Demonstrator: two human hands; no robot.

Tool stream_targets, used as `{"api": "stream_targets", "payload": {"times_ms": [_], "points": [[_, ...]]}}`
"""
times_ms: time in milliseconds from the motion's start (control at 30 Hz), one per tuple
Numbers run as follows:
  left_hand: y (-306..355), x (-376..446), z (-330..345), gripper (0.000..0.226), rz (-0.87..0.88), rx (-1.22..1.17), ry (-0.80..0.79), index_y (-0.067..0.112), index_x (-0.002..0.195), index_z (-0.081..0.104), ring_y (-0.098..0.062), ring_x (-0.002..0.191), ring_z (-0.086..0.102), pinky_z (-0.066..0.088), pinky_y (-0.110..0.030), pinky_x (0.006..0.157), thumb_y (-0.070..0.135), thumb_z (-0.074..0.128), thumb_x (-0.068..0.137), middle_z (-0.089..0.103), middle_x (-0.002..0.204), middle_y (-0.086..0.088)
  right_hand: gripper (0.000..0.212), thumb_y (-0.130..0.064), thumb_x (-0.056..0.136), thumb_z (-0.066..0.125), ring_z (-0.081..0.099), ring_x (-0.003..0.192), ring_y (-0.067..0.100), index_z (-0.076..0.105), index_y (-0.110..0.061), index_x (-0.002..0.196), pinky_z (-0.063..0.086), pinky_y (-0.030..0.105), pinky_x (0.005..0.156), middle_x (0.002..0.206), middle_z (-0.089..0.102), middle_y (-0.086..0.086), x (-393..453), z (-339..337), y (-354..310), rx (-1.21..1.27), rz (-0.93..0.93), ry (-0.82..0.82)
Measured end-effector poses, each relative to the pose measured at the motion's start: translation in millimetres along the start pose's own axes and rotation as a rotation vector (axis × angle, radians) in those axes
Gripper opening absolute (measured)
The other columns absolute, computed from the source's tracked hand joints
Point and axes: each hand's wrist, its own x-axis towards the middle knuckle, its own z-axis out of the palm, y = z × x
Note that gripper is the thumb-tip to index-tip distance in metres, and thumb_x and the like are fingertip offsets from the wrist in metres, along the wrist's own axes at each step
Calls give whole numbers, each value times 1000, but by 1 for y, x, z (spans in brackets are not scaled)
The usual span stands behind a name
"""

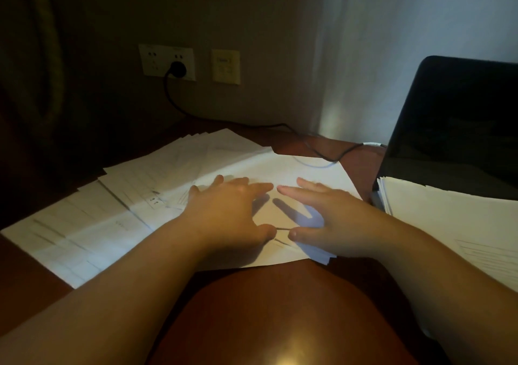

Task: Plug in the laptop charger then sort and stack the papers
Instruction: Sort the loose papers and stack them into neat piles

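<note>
Papers (157, 185) fan unsorted across the bench (280, 308), left of the laptop (454, 129). Plug (177, 69) sits in the socket: charging done. Left hand (227, 210) and right hand (328, 218), fingers straight, press the sheets; a stack (448, 218) has begun beside the laptop.

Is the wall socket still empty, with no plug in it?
No. A black plug sits in the wall socket, and its cable runs across the desk toward the laptop.
</note>
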Motion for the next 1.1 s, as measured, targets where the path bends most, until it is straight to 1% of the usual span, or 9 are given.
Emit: {"api": "stream_targets", "payload": {"times_ms": [100,267,467,633,767,867,933,1000,1100], "points": [[-1,-1,-7,86,38,-19,-7,56,149,18,-20,148,28,31,-56,117,69,64,78,24,162,15,70,-65,84,60,23,147,10,29,-53,147,24,41,116,158,25,-24,2,0,2,15,-13,63],[0,1,-10,75,71,-56,13,56,145,33,-18,145,33,37,-41,111,62,69,79,19,164,14,57,-59,84,64,46,131,5,51,-44,138,36,24,100,144,49,-22,1,-4,4,42,-17,137],[-5,4,-18,25,127,-65,71,43,118,69,-11,135,43,38,-31,106,43,62,94,42,154,12,50,-62,81,67,54,117,9,62,-42,126,47,26,94,130,60,-20,-3,-8,1,-3,-65,125],[-4,-3,-18,41,146,-51,25,44,124,64,-11,133,44,38,-33,105,54,68,85,47,148,15,21,-44,91,64,59,101,7,76,-36,105,53,31,85,109,68,-17,-2,-7,0,62,-146,157],[-1,-3,-21,24,185,-64,68,40,117,70,-7,131,44,35,-25,101,41,61,95,49,147,13,18,-25,95,60,59,85,8,78,-28,98,54,31,76,92,68,-14,1,-2,1,-5,-205,193],[1,-2,-24,21,186,-51,94,37,111,74,-7,128,47,39,-24,99,35,59,97,50,146,12,19,-25,96,58,60,90,9,77,-26,99,54,29,79,101,69,-11,3,0,-2,-60,-210,240],[2,-2,-24,21,170,-50,133,39,113,71,-9,128,46,43,-28,102,36,61,96,45,149,12,19,-25,96,58,58,106,8,77,-27,99,51,23,85,124,63,-12,1,-2,-5,-26,-190,275],[2,-3,-23,30,142,-85,223,43,122,64,-11,130,46,45,-34,106,40,65,92,37,154,11,18,-26,96,58,54,119,9,76,-30,91,49,22,91,147,47,-14,-1,-4,-6,50,-153,345],[2,-2,-24,57,102,-99,364,50,136,49,-21,143,37,39,-55,111,45,73,85,15,165,9,17,-27,94,61,53,104,-9,73,-30,83,46,14,84,161,17,-18,-2,-6,-9,138,-106,422]]}}
